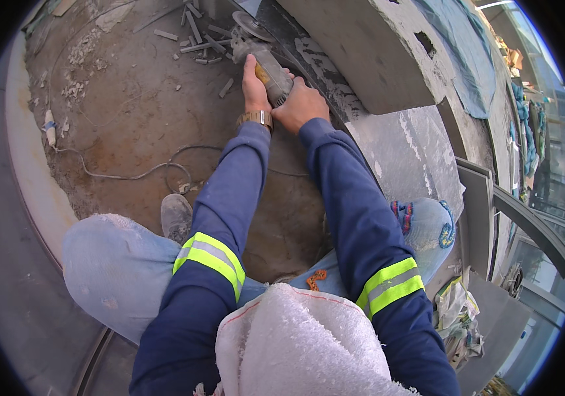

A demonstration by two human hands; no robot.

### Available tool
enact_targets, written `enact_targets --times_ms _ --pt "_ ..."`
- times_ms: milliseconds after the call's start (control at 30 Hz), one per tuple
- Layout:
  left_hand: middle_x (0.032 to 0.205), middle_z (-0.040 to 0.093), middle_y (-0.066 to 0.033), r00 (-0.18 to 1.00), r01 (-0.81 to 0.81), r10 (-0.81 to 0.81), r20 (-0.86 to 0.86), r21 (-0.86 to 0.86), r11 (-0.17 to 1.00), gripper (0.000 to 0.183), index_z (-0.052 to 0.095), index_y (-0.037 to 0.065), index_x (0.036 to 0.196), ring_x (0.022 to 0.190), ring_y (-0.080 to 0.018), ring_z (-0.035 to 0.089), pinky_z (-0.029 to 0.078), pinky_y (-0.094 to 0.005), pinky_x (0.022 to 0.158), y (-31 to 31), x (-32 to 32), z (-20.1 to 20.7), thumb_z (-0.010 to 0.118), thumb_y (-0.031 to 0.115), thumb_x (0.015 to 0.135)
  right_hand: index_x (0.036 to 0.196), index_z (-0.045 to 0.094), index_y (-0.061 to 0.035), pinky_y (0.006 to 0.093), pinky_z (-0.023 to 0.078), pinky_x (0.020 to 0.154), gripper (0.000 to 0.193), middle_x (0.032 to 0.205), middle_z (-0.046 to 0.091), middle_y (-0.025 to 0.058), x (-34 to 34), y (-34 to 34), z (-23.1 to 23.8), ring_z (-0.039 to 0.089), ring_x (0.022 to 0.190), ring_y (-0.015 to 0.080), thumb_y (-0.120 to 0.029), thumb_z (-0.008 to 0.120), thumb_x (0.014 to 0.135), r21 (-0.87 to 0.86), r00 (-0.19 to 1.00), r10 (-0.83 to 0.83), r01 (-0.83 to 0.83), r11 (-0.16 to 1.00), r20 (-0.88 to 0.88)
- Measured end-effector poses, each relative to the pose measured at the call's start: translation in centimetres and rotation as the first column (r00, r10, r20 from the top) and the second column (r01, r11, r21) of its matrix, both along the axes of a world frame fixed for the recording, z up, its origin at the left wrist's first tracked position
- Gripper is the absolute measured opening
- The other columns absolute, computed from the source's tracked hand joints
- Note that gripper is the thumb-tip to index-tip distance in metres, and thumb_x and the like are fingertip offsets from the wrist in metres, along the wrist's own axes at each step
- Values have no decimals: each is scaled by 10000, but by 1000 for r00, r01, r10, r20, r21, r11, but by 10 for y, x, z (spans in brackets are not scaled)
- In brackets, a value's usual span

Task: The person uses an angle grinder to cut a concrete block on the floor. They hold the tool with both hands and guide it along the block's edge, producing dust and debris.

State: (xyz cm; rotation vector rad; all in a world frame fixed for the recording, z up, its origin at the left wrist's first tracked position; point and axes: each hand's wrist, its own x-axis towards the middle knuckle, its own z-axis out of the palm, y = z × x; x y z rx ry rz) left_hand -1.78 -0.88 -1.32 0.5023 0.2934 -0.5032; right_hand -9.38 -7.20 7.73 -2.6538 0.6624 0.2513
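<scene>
I grip a grey angle grinder (266,63) with both hands, out in front of my knees. My left hand (253,84) wraps its left side; a gold wristwatch (256,119) sits on that wrist. My right hand (300,104) closes on the rear of its body. The grinder's round disc (251,26) points away from me, at the edge of a dark stone slab (309,56). Both arms wear dark blue sleeves with yellow reflective bands.
A dusty concrete floor (130,112) carries several cut stone strips (196,36) and a white cable (124,175) with a plug (49,129). A grey slab (408,155) leans at the right below a curved concrete wall (375,46). My shoe (177,216) rests below.
</scene>
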Motion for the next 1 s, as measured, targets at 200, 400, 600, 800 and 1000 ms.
enact_targets --times_ms 200,400,600,800,1000 --pt "869 657 -214 999 -25 26 -20 26 999 651 572 -11 1060 728 -345 667 577 -451 697 2 4 -3 509 624 929 1285 535 -21 423 533 956 704 1128 691 236 -3 2 4 679 1064 373 -392 758 730 -7 999 17 -18 1000 -40" --pt "852 667 -216 995 -88 82 47 125 988 619 588 -1 1040 706 -352 669 575 -450 682 -7 -7 2 502 603 936 1303 526 -22 418 535 955 737 1136 689 232 -11 -2 9 680 1066 366 -405 771 723 0 999 31 -31 1000 -29" --pt "877 678 -219 998 -58 57 13 70 996 620 598 -4 1009 741 -346 675 579 -438 729 -5 -12 -2 514 605 935 1256 545 12 451 522 962 742 1119 688 256 -15 -7 -1 669 1075 389 -418 784 700 -19 999 41 -41 999 -27" --pt "820 668 -208 996 -71 66 54 100 993 639 570 -6 1095 676 -344 672 573 -448 659 -8 -19 1 519 613 944 1254 544 15 449 526 958 754 1132 687 248 -23 -7 10 668 1077 385 -416 796 688 -13 998 41 -41 999 -40" --pt "802 677 -197 997 -82 81 15 87 993 586 596 1 1038 661 -324 674 570 -432 647 -5 -25 3 522 576 960 1353 503 -57 427 516 987 816 1169 683 220 -27 -3 10 659 1116 363 -443 802 699 -41 996 37 -41 998 -84"
